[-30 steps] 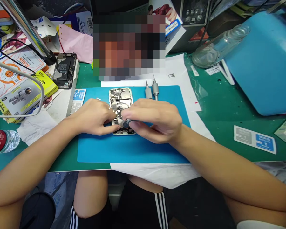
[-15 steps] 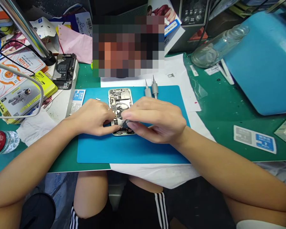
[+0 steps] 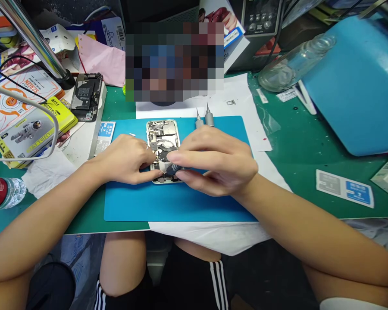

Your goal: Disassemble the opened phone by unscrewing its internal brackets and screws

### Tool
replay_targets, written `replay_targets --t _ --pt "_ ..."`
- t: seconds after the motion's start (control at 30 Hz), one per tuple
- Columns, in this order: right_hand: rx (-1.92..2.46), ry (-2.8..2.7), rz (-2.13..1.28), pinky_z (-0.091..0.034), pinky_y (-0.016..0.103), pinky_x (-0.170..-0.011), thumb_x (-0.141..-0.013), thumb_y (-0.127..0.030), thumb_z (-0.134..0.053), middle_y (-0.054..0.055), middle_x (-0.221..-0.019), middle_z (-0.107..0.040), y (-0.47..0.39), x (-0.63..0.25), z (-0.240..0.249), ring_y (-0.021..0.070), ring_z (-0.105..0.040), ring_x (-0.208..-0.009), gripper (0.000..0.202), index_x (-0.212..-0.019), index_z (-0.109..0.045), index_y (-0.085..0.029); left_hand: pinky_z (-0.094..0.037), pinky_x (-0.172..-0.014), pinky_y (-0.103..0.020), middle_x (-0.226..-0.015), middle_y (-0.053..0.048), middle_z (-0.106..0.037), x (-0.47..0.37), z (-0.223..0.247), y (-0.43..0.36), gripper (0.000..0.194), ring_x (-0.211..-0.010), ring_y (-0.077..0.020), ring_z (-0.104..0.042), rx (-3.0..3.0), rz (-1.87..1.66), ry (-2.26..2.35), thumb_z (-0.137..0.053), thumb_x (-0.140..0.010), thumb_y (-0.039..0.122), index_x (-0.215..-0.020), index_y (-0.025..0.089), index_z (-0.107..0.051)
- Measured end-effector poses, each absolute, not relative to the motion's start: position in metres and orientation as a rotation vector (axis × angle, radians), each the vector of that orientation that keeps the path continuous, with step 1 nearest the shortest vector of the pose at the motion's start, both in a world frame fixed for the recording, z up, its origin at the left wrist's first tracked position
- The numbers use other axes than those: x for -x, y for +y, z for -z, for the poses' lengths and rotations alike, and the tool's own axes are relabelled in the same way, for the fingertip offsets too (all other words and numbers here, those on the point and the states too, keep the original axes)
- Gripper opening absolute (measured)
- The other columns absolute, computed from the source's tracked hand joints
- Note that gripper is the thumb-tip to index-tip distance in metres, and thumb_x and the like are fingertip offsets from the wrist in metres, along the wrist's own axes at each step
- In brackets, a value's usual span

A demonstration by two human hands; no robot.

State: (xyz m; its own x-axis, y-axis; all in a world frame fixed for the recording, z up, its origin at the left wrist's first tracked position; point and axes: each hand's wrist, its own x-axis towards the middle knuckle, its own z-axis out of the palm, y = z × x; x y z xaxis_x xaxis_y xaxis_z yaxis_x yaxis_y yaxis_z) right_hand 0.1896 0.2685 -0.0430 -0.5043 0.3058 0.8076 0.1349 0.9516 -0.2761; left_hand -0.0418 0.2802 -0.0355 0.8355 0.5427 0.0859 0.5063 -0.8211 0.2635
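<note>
An opened phone [image 3: 163,133] with bare internals lies upright on the blue mat [image 3: 132,206]. My left hand [image 3: 126,159] rests at the phone's left edge, its thumb and fingers at the lower part; whether it grips the frame is partly hidden. Between the thumb and fingers of my right hand [image 3: 216,161] is a small dark tool [image 3: 173,168], held over the lower part of the phone. The tool's tip cannot be made out. Two grey screwdrivers [image 3: 208,117] stick up just behind my right hand.
An opened phone [image 3: 86,97] lies at the left near a yellow battery box [image 3: 35,129] and a bottle [image 3: 6,193]. A glass jar [image 3: 291,64] and a blue pad [image 3: 358,86] are at the right. Behind the mat is white paper [image 3: 242,92].
My right hand has turned slightly and its fingers have shifted a little to the right, showing more of the dark tool. My left hand has stayed in place.
</note>
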Motion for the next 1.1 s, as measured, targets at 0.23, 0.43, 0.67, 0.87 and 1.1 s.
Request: replay_targets --t 0.23,0.43,0.67,0.87,1.1 --pt "0.294 -2.093 -0.233 -0.06 0.034 -0.072 -0.094 -0.021 -0.063 -0.001 -0.084 -0.073 0.2692 -0.1905 0.0435 0.016 -0.071 -0.075 0.04 -0.134 -0.063 -0.029 -0.026 -0.054 -0.032 -0.055 -0.002 -0.059 0.0413 0.0351 0.2805 0.045 -0.052 -0.0152 -0.052 -2.784 -0.247 0.805 -0.055 -0.093 0.047 -0.057 0.02 -0.056" --pt "0.299 -2.106 -0.259 -0.062 0.036 -0.078 -0.094 -0.019 -0.061 -0.001 -0.092 -0.077 0.2671 -0.1907 0.0409 0.0174 -0.073 -0.084 0.043 -0.136 -0.06 -0.031 -0.026 -0.054 -0.032 -0.056 -0.002 -0.061 0.0412 0.0346 0.2805 0.046 -0.053 -0.015 -0.053 -2.781 -0.24 0.813 -0.055 -0.093 0.047 -0.056 0.02 -0.056" --pt "0.287 -2.098 -0.2 -0.06 0.037 -0.078 -0.094 -0.017 -0.062 0.001 -0.093 -0.075 0.2663 -0.1853 0.0374 0.0166 -0.071 -0.085 0.031 -0.124 -0.063 -0.025 -0.028 -0.055 -0.032 -0.058 -0.003 -0.063 0.0426 0.0362 0.2808 0.045 -0.055 -0.0157 -0.056 -2.763 -0.253 0.802 -0.052 -0.094 0.047 -0.058 0.019 -0.056" --pt "0.256 -2.122 -0.257 -0.059 0.034 -0.072 -0.093 -0.015 -0.064 -0.001 -0.081 -0.07 0.2667 -0.1824 0.036 0.0143 -0.066 -0.074 0.031 -0.123 -0.062 -0.023 -0.03 -0.055 -0.032 -0.057 -0.002 -0.062 0.0436 0.0349 0.2813 0.043 -0.055 -0.0157 -0.056 -2.74 -0.258 0.756 -0.054 -0.094 0.044 -0.059 0.02 -0.057" --pt "0.212 -2.113 -0.32 -0.061 0.035 -0.082 -0.09 -0.008 -0.062 0.004 -0.094 -0.075 0.266 -0.1818 0.0354 0.017 -0.069 -0.089 0.035 -0.124 -0.061 -0.018 -0.026 -0.055 -0.032 -0.055 -0.003 -0.062 0.0438 0.0348 0.2813 0.046 -0.052 -0.0148 -0.053 -2.757 -0.239 0.756 -0.051 -0.095 0.044 -0.057 0.019 -0.058"
